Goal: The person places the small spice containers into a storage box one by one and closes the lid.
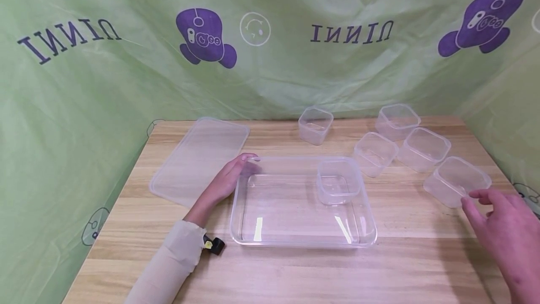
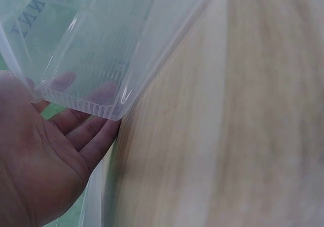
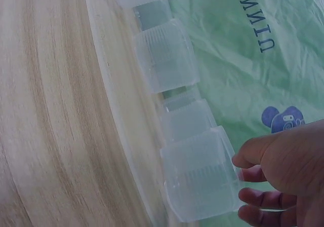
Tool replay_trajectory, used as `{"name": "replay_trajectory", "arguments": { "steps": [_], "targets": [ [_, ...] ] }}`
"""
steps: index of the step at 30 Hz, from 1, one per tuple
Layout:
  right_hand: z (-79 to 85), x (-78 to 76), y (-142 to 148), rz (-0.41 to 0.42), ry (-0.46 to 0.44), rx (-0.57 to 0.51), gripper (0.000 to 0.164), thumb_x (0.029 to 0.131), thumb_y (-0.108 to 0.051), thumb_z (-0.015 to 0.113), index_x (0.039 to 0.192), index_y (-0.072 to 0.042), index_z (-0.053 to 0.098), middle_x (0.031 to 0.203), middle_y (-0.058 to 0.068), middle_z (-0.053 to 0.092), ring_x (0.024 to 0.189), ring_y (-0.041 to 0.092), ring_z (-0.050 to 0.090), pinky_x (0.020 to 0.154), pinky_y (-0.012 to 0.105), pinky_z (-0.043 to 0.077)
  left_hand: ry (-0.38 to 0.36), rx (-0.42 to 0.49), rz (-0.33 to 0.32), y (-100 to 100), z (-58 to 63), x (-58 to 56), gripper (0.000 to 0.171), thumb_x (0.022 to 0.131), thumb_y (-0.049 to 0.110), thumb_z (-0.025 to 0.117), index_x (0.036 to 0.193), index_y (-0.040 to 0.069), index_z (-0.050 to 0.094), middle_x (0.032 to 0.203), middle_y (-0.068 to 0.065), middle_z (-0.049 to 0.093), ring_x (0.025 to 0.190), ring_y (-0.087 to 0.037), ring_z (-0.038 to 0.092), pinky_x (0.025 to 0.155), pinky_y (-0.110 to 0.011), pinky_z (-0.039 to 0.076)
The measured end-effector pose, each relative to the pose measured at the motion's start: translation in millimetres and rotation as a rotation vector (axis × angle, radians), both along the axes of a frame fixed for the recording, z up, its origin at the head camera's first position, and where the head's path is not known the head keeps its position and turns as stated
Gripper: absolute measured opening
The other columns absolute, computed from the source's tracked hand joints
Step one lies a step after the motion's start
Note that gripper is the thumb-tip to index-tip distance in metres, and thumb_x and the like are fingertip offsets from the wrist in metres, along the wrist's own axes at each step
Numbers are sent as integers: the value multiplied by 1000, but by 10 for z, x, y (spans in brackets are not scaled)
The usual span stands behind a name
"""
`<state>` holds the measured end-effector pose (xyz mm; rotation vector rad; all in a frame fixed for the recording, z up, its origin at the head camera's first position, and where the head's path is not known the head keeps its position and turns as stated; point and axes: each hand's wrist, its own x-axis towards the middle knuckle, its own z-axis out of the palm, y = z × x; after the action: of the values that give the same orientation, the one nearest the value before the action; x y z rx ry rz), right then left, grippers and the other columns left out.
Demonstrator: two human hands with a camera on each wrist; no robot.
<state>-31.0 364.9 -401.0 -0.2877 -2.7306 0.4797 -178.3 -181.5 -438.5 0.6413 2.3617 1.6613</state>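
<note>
A large clear rectangular container stands on the table with one small clear tub inside, toward its far right. My left hand holds the large container at its far left corner. In the left wrist view, some fingers of this hand bend behind the plastic wall and partly show through it. At the right, my right hand is at the near rim of another small tub. Its thumb lies against the rim in the right wrist view, while the other fingers stay loosely bent beside the tub.
Several more small tubs stand behind: one tub at the back middle, others such as this tub at the back right. A flat translucent lid lies at the left. Green printed cloth surrounds the wooden table.
</note>
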Motion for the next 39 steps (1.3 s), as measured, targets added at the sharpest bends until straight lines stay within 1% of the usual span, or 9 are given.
{"name": "replay_trajectory", "arguments": {
  "steps": [4, 9, 14, 20, 23, 26, 28, 34, 39],
  "targets": [
    [-8, -9, 26, 4, -13, 1, 32, 97, -24, 65, 111, 5, 67, 105, 34, 61, 89, 45, 54, 62, 45, 34, -3, 0, 3, -1, 4, 4, 52, 116, 30, 20, 144, 0, 51, 121, -25, 69, 118, -40, 64, 108, -55, 43],
    [-7, -10, 31, 0, -24, -2, 33, 98, -25, 63, 111, 5, 67, 104, 35, 62, 90, 45, 54, 63, 46, 35, -18, 3, 9, 6, 16, 15, 51, 116, 28, 19, 144, -1, 51, 121, -25, 69, 118, -40, 64, 107, -54, 44],
    [1, -9, 21, -8, -39, 6, 30, 98, -21, 63, 111, 6, 66, 100, 36, 61, 88, 47, 57, 63, 46, 36, -26, 29, 0, 24, 27, 28, 51, 116, 22, 17, 144, -6, 49, 121, -32, 66, 118, -46, 62, 107, -57, 44],
    [1, -22, 22, -13, -32, 5, 23, 98, -14, 61, 109, 6, 66, 106, 35, 61, 87, 48, 59, 62, 40, 35, -37, 30, -5, 57, 142, 86, 48, 115, 14, 17, 141, -11, 48, 121, -37, 64, 119, -50, 60, 108, -59, 42],
    [-9, -22, 28, -10, -21, 5, 22, 99, -13, 61, 109, 6, 66, 104, 34, 61, 87, 47, 59, 62, 38, 34, -27, 26, -7, 54, 113, 67, 48, 115, 15, 17, 141, -11, 48, 121, -35, 64, 119, -49, 60, 107, -59, 42],
    [-20, -22, 32, -3, -2, 6, 21, 99, -13, 62, 108, 6, 67, 101, 34, 61, 86, 46, 58, 63, 38, 33, -15, 30, -10, 26, 29, 23, 49, 115, 17, 16, 143, -9, 47, 121, -34, 65, 119, -47, 61, 107, -58, 43],
    [-22, -26, 36, 2, 5, 4, 20, 99, -13, 63, 107, 5, 67, 101, 33, 62, 85, 45, 57, 63, 38, 33, -26, 27, -6, 25, 30, 18, 49, 116, 18, 16, 143, -9, 47, 121, -34, 65, 119, -48, 61, 107, -59, 43],
    [-31, -35, 39, 17, 30, -2, 17, 98, -11, 64, 104, 4, 68, 103, 32, 65, 83, 44, 58, 64, 37, 33, -1, 23, -3, 15, 31, 27, 50, 116, 26, 20, 142, -3, 51, 119, -27, 69, 117, -42, 64, 105, -55, 46],
    [-29, -39, 47, 21, 31, -1, 20, 98, -15, 65, 103, 4, 69, 99, 33, 64, 82, 47, 60, 63, 38, 34, 2, 16, 0, 20, 36, 35, 49, 116, 25, 20, 141, -3, 52, 119, -26, 69, 117, -41, 65, 106, -54, 46]
  ]
}}
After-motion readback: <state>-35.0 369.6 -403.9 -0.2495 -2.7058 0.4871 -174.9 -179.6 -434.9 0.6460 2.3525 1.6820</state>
